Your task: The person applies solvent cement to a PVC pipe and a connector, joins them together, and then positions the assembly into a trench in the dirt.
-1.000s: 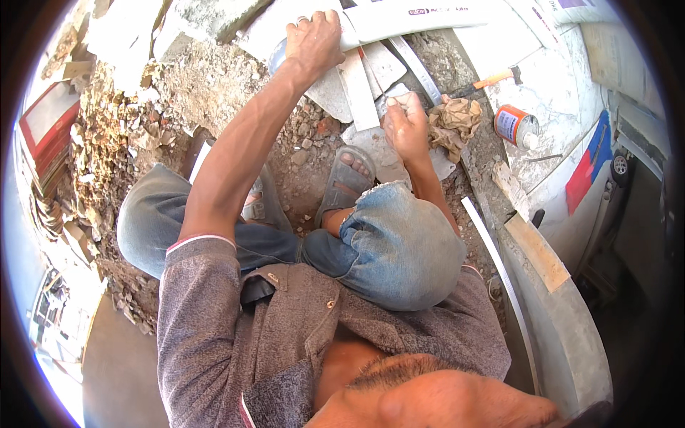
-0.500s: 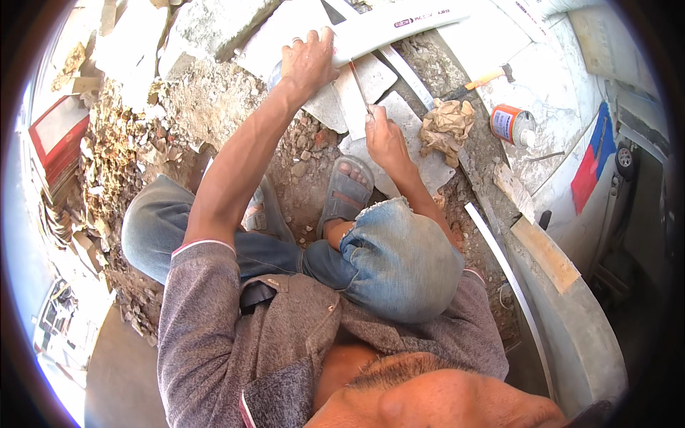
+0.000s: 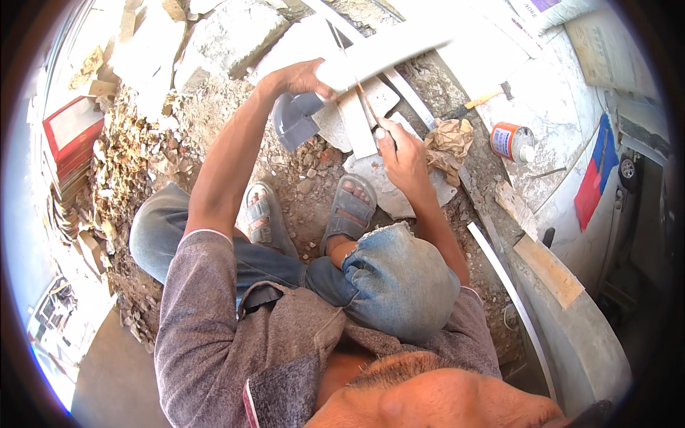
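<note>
A white plastic pipe [image 3: 399, 53] slants across the far middle, above the rubble. My left hand [image 3: 303, 77] is closed around its near left end, thumb along the pipe. A grey elbow fitting [image 3: 294, 121] shows just beneath that hand; the hand hides whether it is joined to the pipe. My right hand [image 3: 403, 153] grips the lower end of a thin saw blade [image 3: 367, 103]. The blade runs up to the pipe and reappears beyond its far side. Below the pipe lies a white flat strip [image 3: 355, 125], left of my right hand.
Crumpled brown paper [image 3: 449, 143] lies right of my right hand. Farther right are an orange-handled hammer [image 3: 477, 98] and an orange-and-white can [image 3: 512, 143]. Broken slabs [image 3: 232, 36] and rubble [image 3: 153, 143] spread at left. A narrow white strip [image 3: 510, 292] curves along the right.
My left hand has turned from lying over the pipe to gripping its end, and the grey elbow has come into view. My right hand has shifted slightly right and nearer with the blade.
</note>
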### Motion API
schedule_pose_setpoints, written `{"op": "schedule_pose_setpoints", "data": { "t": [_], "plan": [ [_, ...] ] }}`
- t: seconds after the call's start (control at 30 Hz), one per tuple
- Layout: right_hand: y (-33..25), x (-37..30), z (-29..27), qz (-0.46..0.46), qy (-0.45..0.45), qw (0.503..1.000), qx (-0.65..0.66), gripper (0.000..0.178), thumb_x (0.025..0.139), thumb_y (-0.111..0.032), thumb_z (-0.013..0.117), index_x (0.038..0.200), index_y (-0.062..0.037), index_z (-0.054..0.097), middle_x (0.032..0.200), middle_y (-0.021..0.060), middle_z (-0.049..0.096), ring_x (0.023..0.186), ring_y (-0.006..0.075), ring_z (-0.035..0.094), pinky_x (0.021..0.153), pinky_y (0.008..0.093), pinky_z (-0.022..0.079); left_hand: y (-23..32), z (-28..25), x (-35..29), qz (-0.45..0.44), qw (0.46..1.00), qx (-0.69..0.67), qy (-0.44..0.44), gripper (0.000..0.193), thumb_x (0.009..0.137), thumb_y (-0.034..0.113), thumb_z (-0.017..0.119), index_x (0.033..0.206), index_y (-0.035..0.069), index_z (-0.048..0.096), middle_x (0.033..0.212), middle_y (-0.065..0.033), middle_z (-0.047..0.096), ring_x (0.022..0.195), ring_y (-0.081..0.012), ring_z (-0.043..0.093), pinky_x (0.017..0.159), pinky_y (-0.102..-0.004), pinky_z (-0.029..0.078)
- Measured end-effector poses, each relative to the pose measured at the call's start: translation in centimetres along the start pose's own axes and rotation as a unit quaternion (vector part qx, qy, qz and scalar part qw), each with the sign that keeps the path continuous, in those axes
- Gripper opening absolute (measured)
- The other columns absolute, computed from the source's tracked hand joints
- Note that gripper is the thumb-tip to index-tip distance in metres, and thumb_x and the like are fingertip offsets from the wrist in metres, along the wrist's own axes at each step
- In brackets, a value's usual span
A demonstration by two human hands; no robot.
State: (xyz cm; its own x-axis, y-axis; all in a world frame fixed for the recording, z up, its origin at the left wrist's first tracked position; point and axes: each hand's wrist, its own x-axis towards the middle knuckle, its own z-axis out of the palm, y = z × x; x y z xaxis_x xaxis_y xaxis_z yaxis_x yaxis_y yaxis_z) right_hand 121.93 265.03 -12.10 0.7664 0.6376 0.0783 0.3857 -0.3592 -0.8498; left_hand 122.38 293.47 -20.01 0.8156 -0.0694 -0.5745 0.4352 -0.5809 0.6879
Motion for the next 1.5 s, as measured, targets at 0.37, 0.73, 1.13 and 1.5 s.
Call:
{"op": "schedule_pose_setpoints", "data": {
  "t": [0.37, 0.73, 1.13, 1.5],
  "plan": [
    [3.4, 2.9, 5.4, 0.153, -0.055, 0.986, 0.037, 0.027, 0.092, -0.018, 0.051, 0.114, -0.0032, 0.057, 0.081, 0.0241, 0.064, 0.081, 0.0412, 0.064, 0.07, 0.0435, 0.049, 0.7, 3.7, -1.1, 0.073, 0.948, 0.25, 0.186, 0.082, 0.065, 0.051, 0.076, 0.126, 0.004, 0.047, 0.111, -0.0192, 0.061, 0.106, -0.0341, 0.059, 0.091, -0.0451, 0.047],
    [4.2, 4.5, 6.8, 0.114, 0.007, 0.993, 0.032, 0.028, 0.091, -0.017, 0.054, 0.115, -0.0043, 0.054, 0.092, 0.026, 0.064, 0.088, 0.0434, 0.062, 0.075, 0.0462, 0.048, 3.0, 4.3, -1.2, -0.019, 0.944, 0.273, 0.183, 0.076, 0.07, 0.053, 0.074, 0.114, -0.003, 0.049, 0.108, -0.0211, 0.06, 0.103, -0.0399, 0.059, 0.086, -0.0537, 0.046],
    [4.3, 6.0, 7.8, 0.193, -0.017, 0.975, 0.112, 0.027, 0.092, -0.02, 0.055, 0.112, -0.003, 0.056, 0.097, 0.0213, 0.064, 0.09, 0.0309, 0.063, 0.079, 0.0406, 0.047, 3.2, 3.9, -0.6, -0.066, 0.958, 0.235, 0.15, 0.081, 0.065, 0.037, 0.084, 0.124, -0.005, 0.048, 0.118, -0.0217, 0.057, 0.115, -0.0375, 0.054, 0.091, -0.056, 0.045],
    [4.4, 6.8, 8.7, 0.327, 0.009, 0.885, 0.33, 0.022, 0.09, -0.012, 0.058, 0.109, -0.0011, 0.055, 0.083, 0.0047, 0.059, 0.071, 0.0091, 0.053, 0.062, 0.0255, 0.043, 3.9, 3.7, -0.7, -0.082, 0.955, 0.249, 0.138, 0.073, 0.065, 0.03, 0.082, 0.12, -0.005, 0.049, 0.114, -0.0207, 0.059, 0.111, -0.0372, 0.056, 0.091, -0.0555, 0.044]
  ]
}}
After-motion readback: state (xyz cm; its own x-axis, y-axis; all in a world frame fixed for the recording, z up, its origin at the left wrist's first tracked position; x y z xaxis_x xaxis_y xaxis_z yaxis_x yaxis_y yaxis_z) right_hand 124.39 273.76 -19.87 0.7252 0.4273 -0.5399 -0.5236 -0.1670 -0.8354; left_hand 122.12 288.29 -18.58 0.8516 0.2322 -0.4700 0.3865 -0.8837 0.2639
